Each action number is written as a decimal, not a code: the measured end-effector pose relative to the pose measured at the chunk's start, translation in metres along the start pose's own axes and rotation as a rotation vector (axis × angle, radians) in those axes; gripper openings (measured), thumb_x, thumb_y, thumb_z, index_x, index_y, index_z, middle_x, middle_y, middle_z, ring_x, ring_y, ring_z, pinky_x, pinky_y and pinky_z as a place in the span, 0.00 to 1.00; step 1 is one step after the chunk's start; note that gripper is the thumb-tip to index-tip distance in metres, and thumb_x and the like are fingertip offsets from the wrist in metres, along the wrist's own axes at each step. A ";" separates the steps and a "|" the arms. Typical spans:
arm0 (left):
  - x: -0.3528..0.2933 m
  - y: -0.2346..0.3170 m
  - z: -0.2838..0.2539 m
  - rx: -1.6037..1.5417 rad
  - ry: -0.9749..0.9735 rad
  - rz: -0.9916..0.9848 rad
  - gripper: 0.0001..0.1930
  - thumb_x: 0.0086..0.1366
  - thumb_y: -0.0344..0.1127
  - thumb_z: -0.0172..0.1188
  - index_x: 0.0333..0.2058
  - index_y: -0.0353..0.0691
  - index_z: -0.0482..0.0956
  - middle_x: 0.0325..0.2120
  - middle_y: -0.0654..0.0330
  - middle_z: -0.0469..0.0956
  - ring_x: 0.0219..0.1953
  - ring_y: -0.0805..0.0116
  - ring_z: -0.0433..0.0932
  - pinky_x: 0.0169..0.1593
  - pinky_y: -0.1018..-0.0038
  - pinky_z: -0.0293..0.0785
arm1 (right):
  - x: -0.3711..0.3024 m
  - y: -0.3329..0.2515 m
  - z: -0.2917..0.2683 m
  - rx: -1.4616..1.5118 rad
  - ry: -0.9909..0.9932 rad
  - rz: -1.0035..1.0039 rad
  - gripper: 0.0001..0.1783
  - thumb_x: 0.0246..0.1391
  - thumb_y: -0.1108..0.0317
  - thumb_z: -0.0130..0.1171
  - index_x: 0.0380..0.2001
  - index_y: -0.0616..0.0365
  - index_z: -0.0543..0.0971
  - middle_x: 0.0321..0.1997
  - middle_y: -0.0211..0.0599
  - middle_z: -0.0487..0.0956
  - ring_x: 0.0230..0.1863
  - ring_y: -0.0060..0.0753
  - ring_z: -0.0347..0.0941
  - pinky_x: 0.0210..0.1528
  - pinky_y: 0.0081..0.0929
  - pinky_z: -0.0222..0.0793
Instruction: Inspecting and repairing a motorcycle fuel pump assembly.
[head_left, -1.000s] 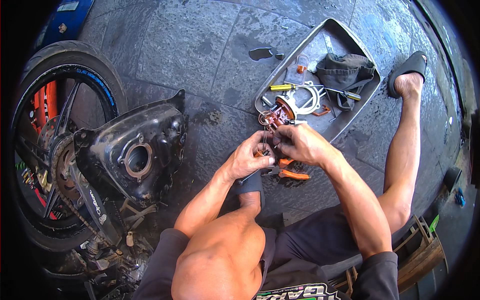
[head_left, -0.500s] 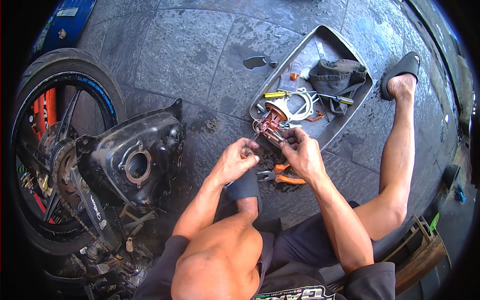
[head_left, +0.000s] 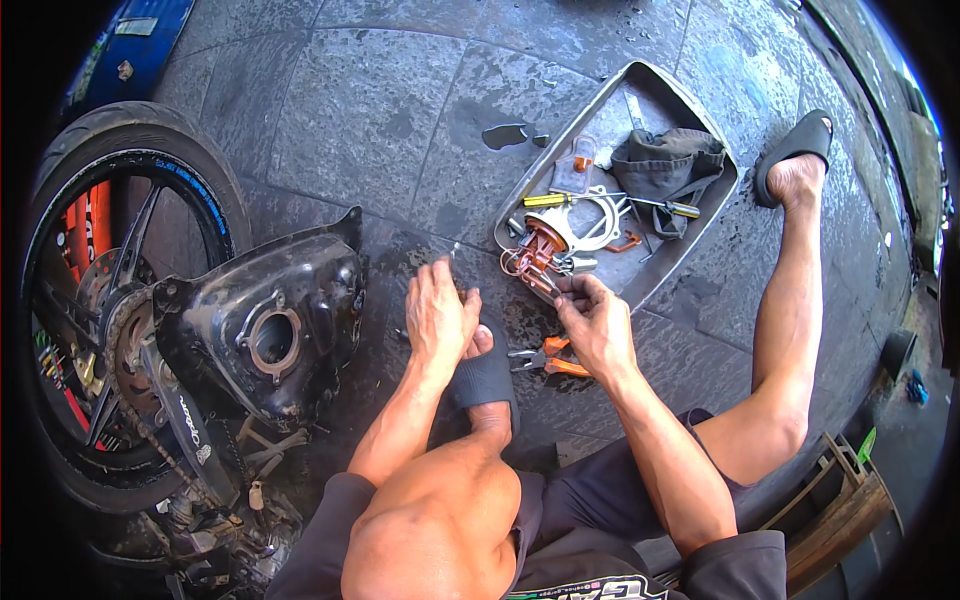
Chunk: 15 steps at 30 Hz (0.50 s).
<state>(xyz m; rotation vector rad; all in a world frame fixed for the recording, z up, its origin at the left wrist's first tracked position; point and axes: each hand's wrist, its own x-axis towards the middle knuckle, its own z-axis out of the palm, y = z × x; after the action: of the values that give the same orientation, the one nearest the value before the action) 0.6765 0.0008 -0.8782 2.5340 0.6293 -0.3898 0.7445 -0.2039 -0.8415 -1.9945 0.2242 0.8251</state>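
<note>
My right hand (head_left: 597,318) pinches the lower end of a reddish-brown fuel pump unit (head_left: 540,248) with thin wires. The unit leans over the near left rim of a grey tray (head_left: 668,290). My left hand (head_left: 440,312) is left of the tray above the floor, its fingers pointing away from me and close together. A small shiny piece (head_left: 456,249) shows at its fingertips, too small to name. A dark tip (head_left: 401,333) sticks out beside the palm; the rest is hidden. Orange-handled pliers (head_left: 552,358) lie below the right hand.
In the tray lie a white ring-shaped plastic part (head_left: 602,222), yellow-handled screwdrivers (head_left: 548,200), a dark cloth (head_left: 668,155) and a clear bag (head_left: 573,170). To the left stand a black fuel tank (head_left: 215,290) with a round opening and a motorcycle wheel (head_left: 215,170). My sandalled feet (head_left: 485,385) flank the tray.
My left hand has moved left and away from the pump unit, its fingers straightening forward. An orange piece seen in it before is now hidden. My right hand keeps its pinch on the unit.
</note>
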 end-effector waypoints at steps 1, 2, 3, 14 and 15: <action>-0.001 0.007 -0.002 0.005 0.133 0.080 0.21 0.58 0.33 0.66 0.50 0.33 0.75 0.46 0.44 0.77 0.48 0.43 0.77 0.53 0.55 0.73 | -0.001 0.000 0.000 0.004 0.013 0.009 0.12 0.57 0.73 0.61 0.43 0.69 0.81 0.29 0.40 0.83 0.31 0.26 0.80 0.38 0.29 0.76; -0.001 0.014 -0.006 0.012 0.269 0.161 0.22 0.57 0.33 0.68 0.50 0.33 0.76 0.46 0.46 0.76 0.49 0.46 0.75 0.53 0.56 0.72 | -0.003 -0.001 0.001 0.006 0.014 0.006 0.12 0.57 0.73 0.61 0.43 0.69 0.81 0.29 0.40 0.83 0.31 0.26 0.80 0.38 0.29 0.76; -0.002 0.019 -0.007 -0.094 0.277 0.273 0.22 0.57 0.32 0.67 0.51 0.36 0.77 0.46 0.50 0.75 0.49 0.51 0.73 0.54 0.56 0.71 | -0.004 -0.001 0.002 0.007 0.028 0.020 0.12 0.57 0.74 0.61 0.44 0.69 0.80 0.30 0.40 0.82 0.31 0.26 0.79 0.38 0.29 0.76; 0.020 0.054 -0.001 -0.127 0.014 0.839 0.11 0.53 0.33 0.70 0.37 0.46 0.85 0.43 0.68 0.79 0.43 0.62 0.73 0.46 0.64 0.69 | -0.003 0.005 -0.005 -0.002 0.007 -0.125 0.14 0.55 0.78 0.63 0.44 0.65 0.73 0.34 0.42 0.83 0.35 0.32 0.81 0.39 0.29 0.77; 0.023 0.055 -0.001 -0.127 0.013 0.840 0.11 0.53 0.33 0.70 0.37 0.46 0.85 0.43 0.68 0.79 0.43 0.62 0.73 0.46 0.64 0.69 | 0.000 0.006 -0.007 -0.001 0.008 -0.124 0.14 0.55 0.78 0.63 0.44 0.65 0.73 0.34 0.42 0.83 0.35 0.32 0.81 0.39 0.29 0.77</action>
<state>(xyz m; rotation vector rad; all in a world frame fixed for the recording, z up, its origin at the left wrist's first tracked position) 0.7237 -0.0329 -0.8643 2.4124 -0.4116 -0.0235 0.7446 -0.2128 -0.8431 -1.9916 0.1031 0.7381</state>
